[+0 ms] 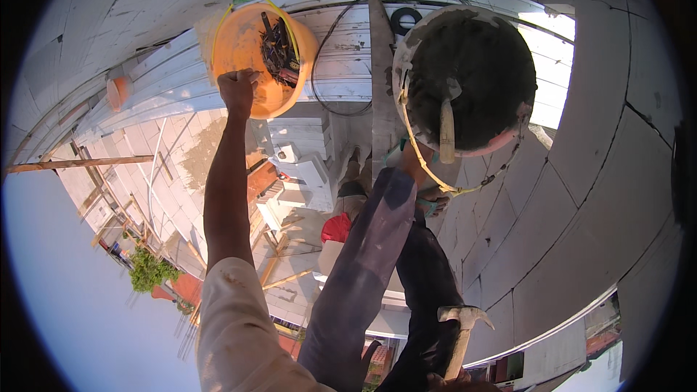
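My left hand (238, 87) reaches to the near-left inside of an orange bucket (305, 65), fingers closed; what they hold, if anything, is too small to make out. The bucket contains a dark pile of small items and tools (279, 54). At the lower right my right hand (457, 383) grips a hammer (462, 319), head upward, beside my dark-trousered legs. A large bucket of dark wet mix (479, 51) stands at upper right, with a trowel (447, 120) lying in it, wooden handle toward me, and a yellowish rope on its handle.
I stand high, on a plank walkway (341, 51) along block walls (581, 196), with a black cable (328, 36) beside the buckets. Far below are a person in a red cap (335, 229), stacked white blocks (298, 145), timber braces (80, 162) and building debris.
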### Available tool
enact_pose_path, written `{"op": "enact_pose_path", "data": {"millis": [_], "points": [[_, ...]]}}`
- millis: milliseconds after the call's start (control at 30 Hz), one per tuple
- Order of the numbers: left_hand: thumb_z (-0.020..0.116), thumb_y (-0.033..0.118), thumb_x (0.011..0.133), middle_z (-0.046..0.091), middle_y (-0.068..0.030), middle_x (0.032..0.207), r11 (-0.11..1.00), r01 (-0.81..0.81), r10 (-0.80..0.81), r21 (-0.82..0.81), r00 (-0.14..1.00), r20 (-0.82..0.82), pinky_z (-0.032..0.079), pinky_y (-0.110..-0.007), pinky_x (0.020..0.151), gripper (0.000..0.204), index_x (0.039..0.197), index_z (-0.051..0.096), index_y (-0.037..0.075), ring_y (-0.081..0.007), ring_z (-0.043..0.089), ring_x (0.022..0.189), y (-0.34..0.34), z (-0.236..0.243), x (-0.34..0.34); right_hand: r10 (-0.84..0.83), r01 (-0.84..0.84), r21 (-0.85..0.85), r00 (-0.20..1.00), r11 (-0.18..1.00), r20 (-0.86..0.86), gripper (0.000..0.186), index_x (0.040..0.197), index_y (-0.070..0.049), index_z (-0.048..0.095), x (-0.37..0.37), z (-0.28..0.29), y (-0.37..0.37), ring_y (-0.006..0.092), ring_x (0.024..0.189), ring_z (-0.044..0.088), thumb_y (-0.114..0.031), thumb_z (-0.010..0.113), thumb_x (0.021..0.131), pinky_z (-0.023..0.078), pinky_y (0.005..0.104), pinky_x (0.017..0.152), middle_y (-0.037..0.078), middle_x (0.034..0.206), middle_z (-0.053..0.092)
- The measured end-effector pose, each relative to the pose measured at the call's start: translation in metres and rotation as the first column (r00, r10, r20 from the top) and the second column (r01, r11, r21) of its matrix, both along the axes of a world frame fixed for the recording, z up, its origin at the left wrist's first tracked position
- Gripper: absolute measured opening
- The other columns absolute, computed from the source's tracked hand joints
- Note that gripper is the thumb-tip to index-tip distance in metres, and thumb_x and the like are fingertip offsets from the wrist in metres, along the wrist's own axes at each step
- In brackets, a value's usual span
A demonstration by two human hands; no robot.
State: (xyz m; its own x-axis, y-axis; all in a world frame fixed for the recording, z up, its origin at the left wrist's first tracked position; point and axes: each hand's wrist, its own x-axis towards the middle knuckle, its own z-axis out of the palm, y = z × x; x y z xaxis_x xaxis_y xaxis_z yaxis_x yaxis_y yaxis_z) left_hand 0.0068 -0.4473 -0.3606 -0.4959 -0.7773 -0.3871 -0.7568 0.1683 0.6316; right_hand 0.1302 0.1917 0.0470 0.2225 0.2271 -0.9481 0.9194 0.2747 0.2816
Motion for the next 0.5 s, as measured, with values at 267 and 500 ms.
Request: {"op": "enact_pose_path", "data": {"millis": [267,500], "points": [[0.056,0.025,0.105,0.062,-0.0130,0.110,0.750,-0.148,0.379,0.644,0.895,-0.236,0.060,-0.059,0.091,0.022,0.109,0.055,0.003,-0.0427,0.071,0.104,0.099,0.196,0.039,-0.261,0.205,-0.260,0.944,0.944,-0.203,0.042,0.106,-0.002,0.053,0.022,0.058,0.001,0.0149,0.044,0.056,-0.031,0.081,0.094,0.045,0.0301,0.038,0.003,0.062,0.057],[0.062,0.026,0.106,0.062,-0.0086,0.102,0.580,-0.221,0.402,0.784,0.915,-0.039,0.062,-0.048,0.086,0.023,0.116,0.056,0.006,-0.0294,0.070,0.100,0.256,0.367,0.097,-0.008,-0.102,-0.167,0.832,0.981,-0.555,0.043,0.103,-0.004,0.057,0.035,0.126,-0.005,0.0133,0.055,0.057,-0.043,0.074,0.098,0.050,0.0309,0.051,0.005,0.067,0.059]]}}
